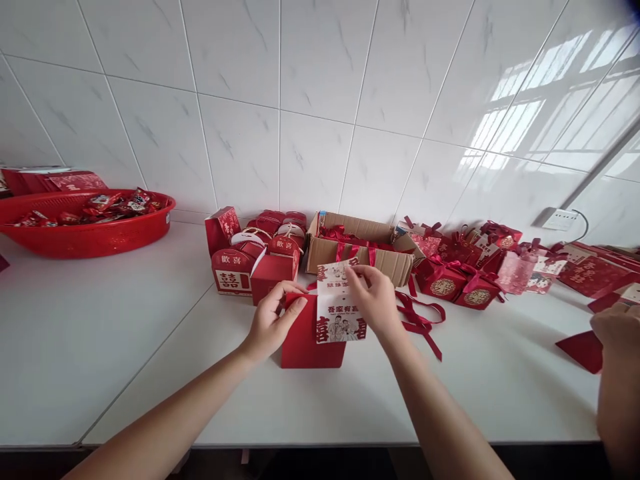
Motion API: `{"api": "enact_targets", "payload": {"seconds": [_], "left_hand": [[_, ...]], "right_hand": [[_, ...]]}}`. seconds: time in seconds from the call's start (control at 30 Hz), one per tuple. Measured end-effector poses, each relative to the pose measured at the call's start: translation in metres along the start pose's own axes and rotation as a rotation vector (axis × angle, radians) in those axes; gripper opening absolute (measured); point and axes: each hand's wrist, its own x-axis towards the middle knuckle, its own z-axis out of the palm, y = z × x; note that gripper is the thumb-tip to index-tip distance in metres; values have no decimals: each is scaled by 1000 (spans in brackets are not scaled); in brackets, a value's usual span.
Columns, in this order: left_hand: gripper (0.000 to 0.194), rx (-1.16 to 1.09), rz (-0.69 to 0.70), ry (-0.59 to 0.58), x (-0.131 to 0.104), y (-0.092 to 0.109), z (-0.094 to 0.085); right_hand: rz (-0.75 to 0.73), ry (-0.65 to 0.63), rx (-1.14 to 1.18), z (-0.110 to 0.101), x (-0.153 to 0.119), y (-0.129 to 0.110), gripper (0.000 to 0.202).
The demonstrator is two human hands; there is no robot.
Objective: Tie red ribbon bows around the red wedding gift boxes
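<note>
Upright on the white table, a plain red box (305,340) stands in front of me. The fingers of my left hand (277,317) are closed on its upper left edge. My right hand (373,297) pinches the upper part of a printed white card (342,327), which hangs in front of the box's right side. The card shows red characters and a drawn couple. Behind my hands sits a cardboard carton (400,267) with red ribbons in it. A loose dark red ribbon (423,320) lies right of my right hand.
At the left is a red basket (90,233) of wrapped sweets. Finished-looking red boxes (233,277) stand left of the carton, ribboned boxes (445,283) right of it. Another person's hand (620,333) is at the right edge, near a dark red piece (583,350).
</note>
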Motion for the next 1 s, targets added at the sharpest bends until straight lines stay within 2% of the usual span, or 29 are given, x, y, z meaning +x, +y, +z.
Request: {"api": "enact_targets", "payload": {"seconds": [0.07, 0.13, 0.2, 0.33, 0.43, 0.63, 0.8, 0.9, 1.0], "left_hand": [[17, -15, -12, -3, 0, 0, 0], [19, -19, -20, -14, 0, 0, 0], [19, -19, -24, -25, -2, -1, 1], [16, -14, 0, -19, -6, -3, 4], [16, 4, 13, -9, -8, -4, 7], [18, -4, 33, -8, -10, -1, 10], [18, -153, -23, -68, -11, 2, 10], [14, -260, 13, -80, -12, 1, 11], [29, -233, 53, -64, -11, 0, 12]], "right_hand": [[-87, -33, -107, 5, -8, 5, 33], [-134, -89, -110, 4, -16, 10, 33], [-150, -116, -36, 3, -23, 15, 29], [-157, -60, 118, 7, -31, 24, 23], [-199, -80, 195, 11, -36, 25, 18], [-112, -107, 373, 14, -42, 25, 15], [-53, -165, 374, 19, -40, 24, 15], [-61, -166, 392, 23, -40, 24, 15], [-54, -154, 411, 26, -40, 25, 14]]}}
